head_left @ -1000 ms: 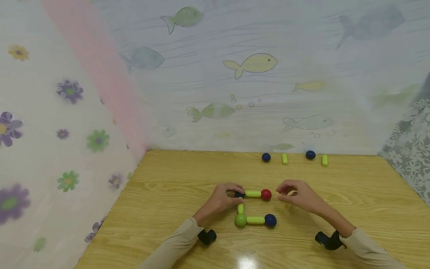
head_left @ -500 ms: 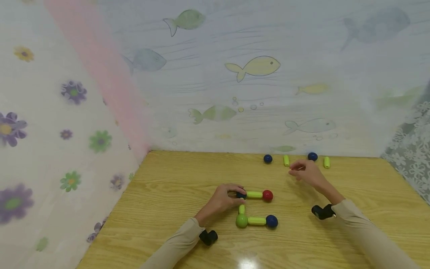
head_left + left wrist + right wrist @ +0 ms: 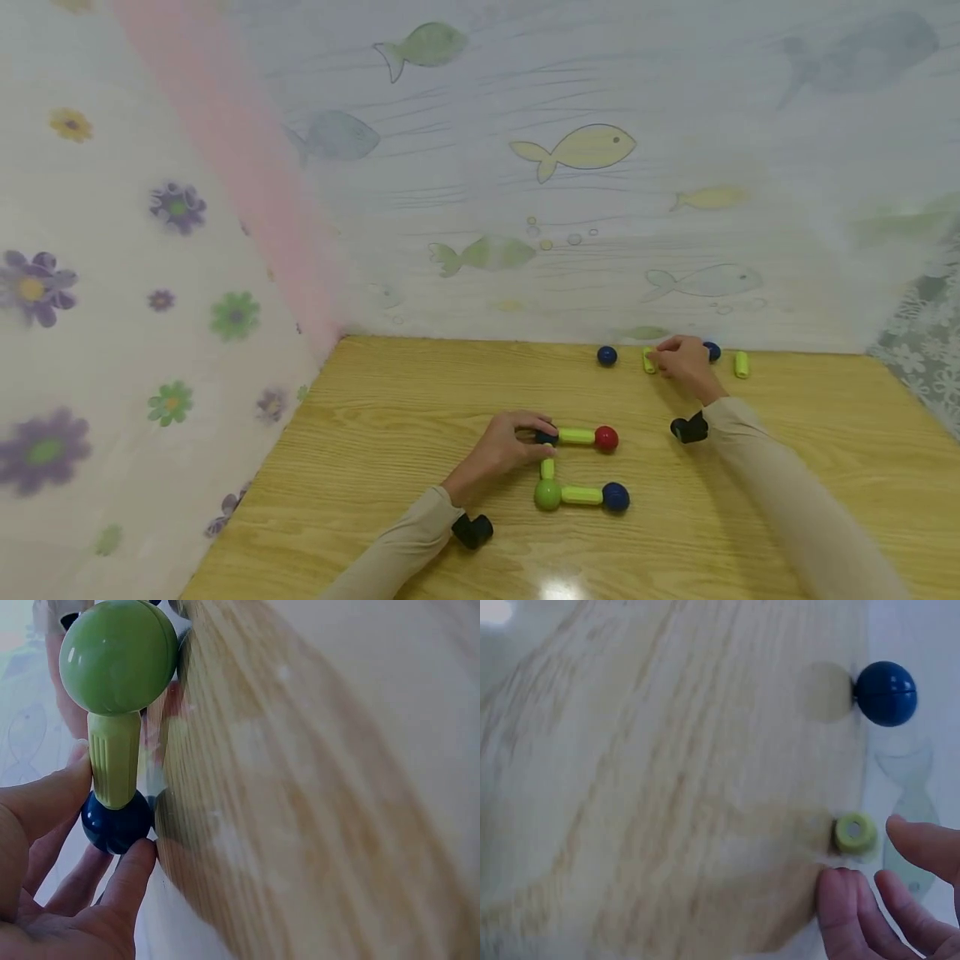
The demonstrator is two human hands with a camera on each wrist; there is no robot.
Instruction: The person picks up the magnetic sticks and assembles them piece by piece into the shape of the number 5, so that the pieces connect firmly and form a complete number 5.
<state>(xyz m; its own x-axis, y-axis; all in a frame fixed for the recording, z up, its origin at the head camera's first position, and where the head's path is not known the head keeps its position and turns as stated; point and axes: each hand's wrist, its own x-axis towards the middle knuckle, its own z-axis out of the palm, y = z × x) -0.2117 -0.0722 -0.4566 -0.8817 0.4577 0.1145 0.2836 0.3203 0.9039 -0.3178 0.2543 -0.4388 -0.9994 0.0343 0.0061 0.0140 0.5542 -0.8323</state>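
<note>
My left hand grips a dark blue ball at the far-left corner of a joined ball-and-rod figure. From that ball one yellow-green rod runs right to a red ball. Another rod leads to a green ball, and from there a third rod reaches a blue ball. At the back of the table my right hand has its thumb and fingers spread beside a loose yellow-green rod; a gap shows between thumb and rod.
Left of the loose rod lies a blue ball. Another blue ball is partly behind the right hand, with a second loose rod to its right. A fish-patterned wall borders the wooden table at the back.
My right hand has moved from beside the red ball to the back of the table, up to the loose rod. The left hand keeps its hold on the blue ball.
</note>
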